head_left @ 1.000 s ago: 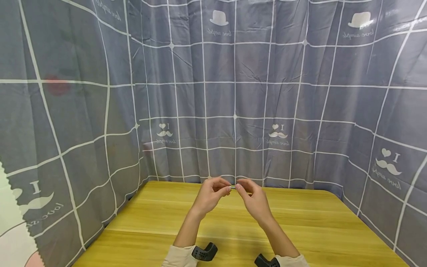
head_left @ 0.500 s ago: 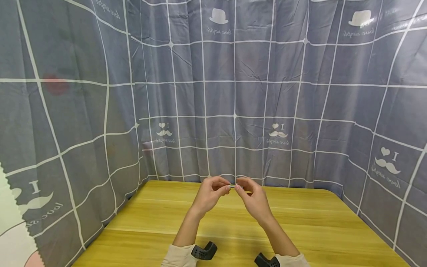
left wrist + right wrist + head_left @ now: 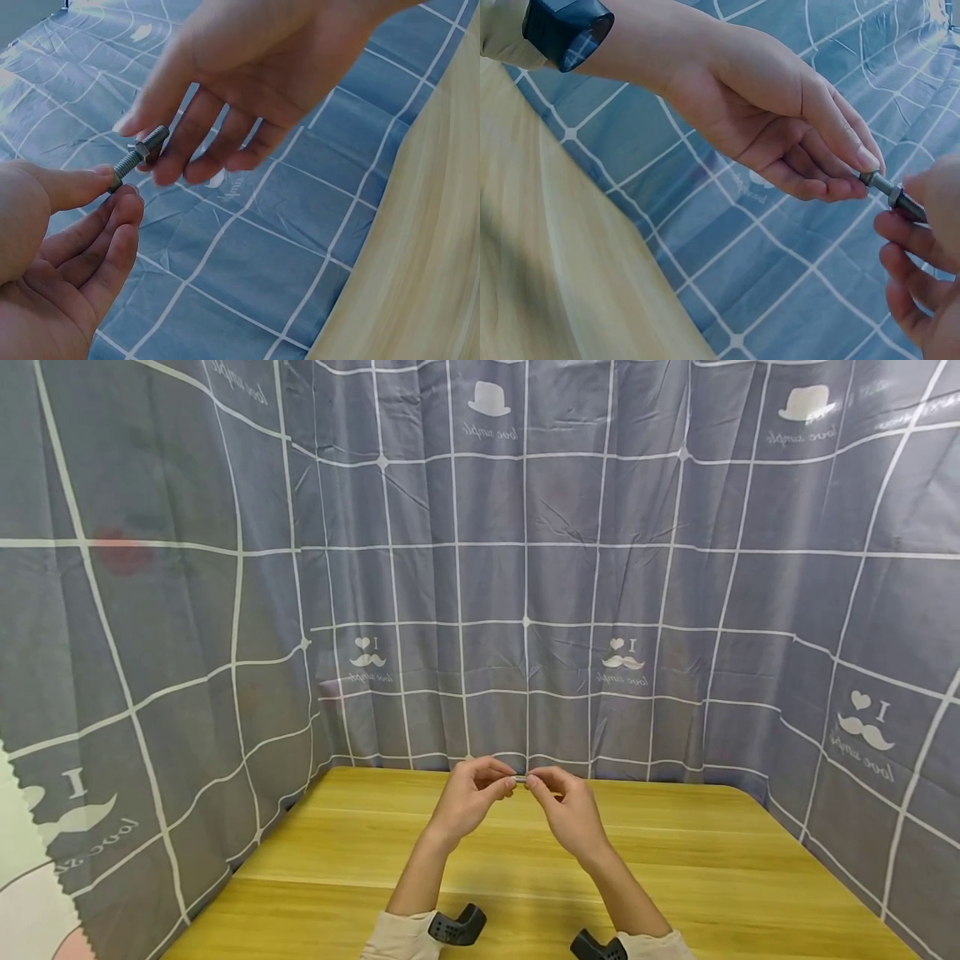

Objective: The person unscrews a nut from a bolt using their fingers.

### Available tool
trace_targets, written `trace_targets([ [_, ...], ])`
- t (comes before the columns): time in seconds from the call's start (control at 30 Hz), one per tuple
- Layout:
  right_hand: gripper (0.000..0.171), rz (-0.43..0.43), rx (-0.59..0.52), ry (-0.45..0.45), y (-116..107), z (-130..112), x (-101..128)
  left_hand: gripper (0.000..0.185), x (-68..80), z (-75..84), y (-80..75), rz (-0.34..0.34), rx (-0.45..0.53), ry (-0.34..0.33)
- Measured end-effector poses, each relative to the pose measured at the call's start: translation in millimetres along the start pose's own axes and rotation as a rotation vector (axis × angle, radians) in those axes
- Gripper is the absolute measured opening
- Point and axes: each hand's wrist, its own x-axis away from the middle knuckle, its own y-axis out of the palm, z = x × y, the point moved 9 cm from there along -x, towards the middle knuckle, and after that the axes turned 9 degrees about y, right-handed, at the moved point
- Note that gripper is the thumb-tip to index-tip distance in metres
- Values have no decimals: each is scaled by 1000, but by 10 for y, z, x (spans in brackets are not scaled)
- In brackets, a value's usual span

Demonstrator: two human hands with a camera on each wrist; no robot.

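Left wrist view: left hand (image 3: pixel 64 266) pinches bolt (image 3: pixel 127 163) by its head (image 3: pixel 115 183), right hand (image 3: pixel 255 71) pinches nut (image 3: pixel 142 148); I judge both stiff, light, best held there.

Right hand (image 3: pixel 573 814), lower centre of the head view: upper fingers (image 3: pixel 553 772) dipping slightly. Bolt (image 3: pixel 129 163), between the fingertips there: showing paler, greyer than its earlier greenish tint. Curtain (image 3: pixel 564 577), across the frame: sliding marginally leftward as the view is shifting.

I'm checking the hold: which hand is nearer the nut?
The right hand, whose grip is at the nut; the left hand pinches the bolt by its head.
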Motion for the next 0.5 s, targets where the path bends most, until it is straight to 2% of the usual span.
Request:
trace_targets([
  [0.13, 15, 12, -1, -35, -18, -35, 3, 12, -2, -4, 8, -2, -7, 9],
  [0.3, 26, -1, -9, -19, -2, -36, 6, 11, 3, -11, 5, 2, 11, -5],
  [0.4, 20, 2, 10, -3, 1, -24, 9, 10, 11, -10, 3, 1, 14, -14],
  [0.5, 12, 9, 16, -32, -6, -59, 14, 10, 12, 0, 5, 1, 6, -9],
])
